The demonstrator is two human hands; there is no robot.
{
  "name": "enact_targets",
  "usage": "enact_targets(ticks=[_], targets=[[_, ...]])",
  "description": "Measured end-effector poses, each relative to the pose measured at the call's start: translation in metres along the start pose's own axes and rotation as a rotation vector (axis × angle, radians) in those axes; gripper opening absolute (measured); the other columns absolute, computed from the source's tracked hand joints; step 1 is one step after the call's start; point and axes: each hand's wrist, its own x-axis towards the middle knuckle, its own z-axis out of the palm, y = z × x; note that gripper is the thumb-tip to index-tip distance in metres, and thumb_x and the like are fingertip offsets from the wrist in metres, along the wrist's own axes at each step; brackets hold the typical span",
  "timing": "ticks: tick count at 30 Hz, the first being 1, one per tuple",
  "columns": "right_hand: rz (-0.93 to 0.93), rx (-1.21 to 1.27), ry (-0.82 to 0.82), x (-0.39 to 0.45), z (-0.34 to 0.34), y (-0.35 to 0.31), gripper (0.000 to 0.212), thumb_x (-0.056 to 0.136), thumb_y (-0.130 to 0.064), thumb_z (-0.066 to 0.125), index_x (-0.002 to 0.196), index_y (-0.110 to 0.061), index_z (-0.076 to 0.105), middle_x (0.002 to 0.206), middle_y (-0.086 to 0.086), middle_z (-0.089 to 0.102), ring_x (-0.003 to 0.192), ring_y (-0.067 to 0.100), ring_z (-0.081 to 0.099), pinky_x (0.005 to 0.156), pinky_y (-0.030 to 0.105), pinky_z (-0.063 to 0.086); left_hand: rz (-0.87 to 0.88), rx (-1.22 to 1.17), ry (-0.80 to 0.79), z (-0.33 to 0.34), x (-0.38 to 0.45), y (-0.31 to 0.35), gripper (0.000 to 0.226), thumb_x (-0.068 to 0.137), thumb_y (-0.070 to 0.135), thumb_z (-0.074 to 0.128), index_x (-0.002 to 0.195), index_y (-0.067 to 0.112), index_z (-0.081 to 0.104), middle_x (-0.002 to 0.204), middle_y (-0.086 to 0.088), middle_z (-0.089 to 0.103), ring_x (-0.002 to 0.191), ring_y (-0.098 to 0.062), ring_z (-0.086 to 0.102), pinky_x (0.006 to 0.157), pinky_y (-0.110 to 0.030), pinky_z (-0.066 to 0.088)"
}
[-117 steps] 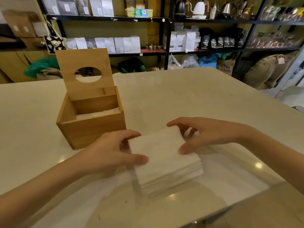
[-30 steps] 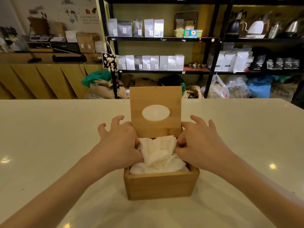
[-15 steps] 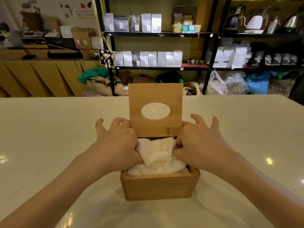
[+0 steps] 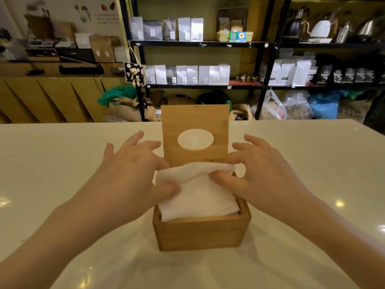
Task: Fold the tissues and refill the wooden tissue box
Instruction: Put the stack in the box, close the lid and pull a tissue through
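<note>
Tissue-box refilling, shown at the stage of seating the stack. Largest is the pale desk [image 4: 62,163], which carries the wooden tissue box [image 4: 201,232] near the middle of its near edge, squarely before the person, presumably so that both arms reach it evenly. Its lid [image 4: 194,119] stands upright at the far side, oval dispensing hole facing the viewer, which leaves the box mouth free for loading. The left hand [image 4: 129,180] and right hand [image 4: 264,176] flank the box, each partly closed: thumb and forefinger pinch a far corner of the top sheet, while the remaining fingers spread loose above the desk. The white tissues [image 4: 198,197] fill the box to just above its rim; the top layer is drawn up at its far edge, judged to be a straightening or tucking move so that the lid can shut over it. On the shelves [image 4: 198,43] behind stand pouches with small labels, too blurred to read; no brand or writing is legible anywhere.
</note>
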Motion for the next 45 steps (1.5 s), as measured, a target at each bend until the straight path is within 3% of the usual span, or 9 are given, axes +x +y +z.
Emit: enact_targets(ticks=[2, 8, 15, 22, 25, 27, 31, 40, 45], targets=[[-0.023, -0.012, -0.011, 0.002, 0.002, 0.001, 0.024, 0.086, -0.046, 0.051, 0.097, -0.033, 0.069, 0.144, -0.004, 0.043, 0.142, 0.014, 0.014, 0.111, 0.036, 0.019, 0.029, -0.086, 0.01, 0.0, 0.002, 0.0, 0.041, 0.073, 0.06, 0.051, 0.109, 0.041, 0.057, 0.151, 0.013, 0.023, 0.142, -0.011, 0.001, 0.116, -0.051, 0.01], [-0.019, 0.015, -0.061, 0.004, 0.0, 0.002, 0.019, 0.082, -0.037, 0.058, 0.086, -0.025, 0.073, 0.132, -0.003, 0.054, 0.138, 0.014, 0.02, 0.105, 0.033, 0.026, 0.047, -0.133, 0.113, 0.003, 0.012, -0.003, 0.001, 0.082, 0.044, 0.052, 0.081, 0.044, 0.051, 0.145, 0.008, 0.035, 0.141, -0.014, 0.011, 0.116, -0.048, 0.015], [0.021, 0.001, -0.117, 0.01, 0.004, -0.001, 0.016, 0.081, -0.035, 0.059, 0.082, -0.023, 0.071, 0.115, -0.004, 0.06, 0.134, 0.016, 0.028, 0.105, 0.034, 0.028, 0.021, -0.091, 0.017, 0.017, 0.023, 0.0, 0.014, 0.081, 0.04, 0.059, 0.091, 0.035, 0.068, 0.145, 0.003, 0.035, 0.142, -0.017, 0.006, 0.113, -0.058, 0.007], [-0.034, -0.242, -0.003, 0.007, 0.0, 0.001, 0.035, 0.083, -0.045, 0.055, 0.112, -0.027, 0.057, 0.147, 0.0, 0.036, 0.141, 0.022, 0.014, 0.113, 0.038, 0.016, 0.007, -0.053, 0.152, 0.01, 0.02, -0.002, 0.012, 0.077, 0.046, 0.061, 0.086, 0.041, 0.054, 0.147, 0.007, 0.033, 0.142, -0.017, 0.01, 0.111, -0.058, 0.006], [-0.127, -0.249, 0.093, 0.002, -0.011, 0.0, 0.023, 0.083, -0.045, 0.055, 0.103, -0.034, 0.062, 0.149, -0.001, 0.035, 0.143, 0.021, 0.01, 0.115, 0.043, 0.01, 0.012, -0.081, 0.153, 0.004, 0.011, 0.0, 0.02, 0.076, 0.046, 0.061, 0.07, 0.04, 0.044, 0.15, 0.008, 0.027, 0.143, -0.018, 0.007, 0.112, -0.057, 0.004], [-0.112, -0.232, 0.02, -0.001, -0.014, -0.001, 0.022, 0.084, -0.048, 0.052, 0.1, -0.041, 0.065, 0.152, -0.005, 0.029, 0.144, 0.018, 0.003, 0.116, 0.049, 0.003, 0.006, 0.015, 0.067, 0.005, 0.008, 0.002, 0.011, 0.075, 0.053, 0.058, 0.081, 0.046, 0.053, 0.155, 0.008, 0.014, 0.143, -0.021, -0.005, 0.109, -0.062, -0.003], [-0.06, -0.391, -0.18, 0.0, -0.005, 0.0, 0.046, 0.081, -0.062, 0.044, 0.125, -0.047, 0.047, 0.158, 0.001, 0.008, 0.144, 0.025, -0.013, 0.109, 0.063, -0.013, -0.027, 0.226, -0.111, 0.017, 0.011, 0.0, 0.056, 0.068, 0.071, 0.05, 0.121, 0.054, 0.042, 0.157, 0.003, -0.003, 0.14, -0.029, -0.02, 0.101, -0.07, -0.014], [-0.013, -0.359, -0.382, 0.007, -0.001, 0.002, 0.058, 0.077, -0.056, 0.057, 0.131, -0.045, 0.038, 0.157, 0.007, 0.011, 0.143, 0.03, -0.013, 0.108, 0.065, -0.014, 0.013, 0.387, -0.018, 0.022, 0.016, 0.007, 0.066, 0.063, 0.069, 0.059, 0.123, 0.044, 0.047, 0.156, -0.003, -0.008, 0.136, -0.033, -0.031, 0.094, -0.07, -0.022], [0.011, -0.364, -0.488, 0.013, -0.001, 0.001, 0.059, 0.076, -0.05, 0.062, 0.131, -0.043, 0.04, 0.154, 0.007, 0.02, 0.143, 0.032, -0.008, 0.106, 0.067, -0.013, -0.017, 0.407, -0.151, 0.022, 0.024, 0.005, 0.066, 0.065, 0.07, 0.057, 0.124, 0.043, 0.048, 0.157, -0.004, -0.006, 0.136, -0.035, -0.029, 0.094, -0.07, -0.022]])
